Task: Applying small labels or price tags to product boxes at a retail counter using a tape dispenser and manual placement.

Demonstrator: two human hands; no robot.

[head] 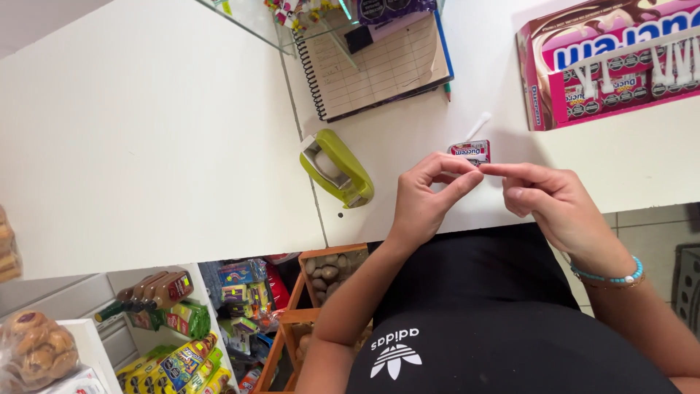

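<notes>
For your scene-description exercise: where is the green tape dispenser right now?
In the head view, the tape dispenser sits on the white counter, to the left of the left hand and just below the spiral notebook.

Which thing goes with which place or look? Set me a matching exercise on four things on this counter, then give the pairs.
Things:
1. tape dispenser
2. spiral notebook
3. display box
4. small packet

Places or looks:
A. at the fingertips of the left hand and the right hand
B. pink, at the far right
C. green, on the white counter, just left of the hands
D. ruled page up, at the far side

Pairs: 1-C, 2-D, 3-B, 4-A
</notes>
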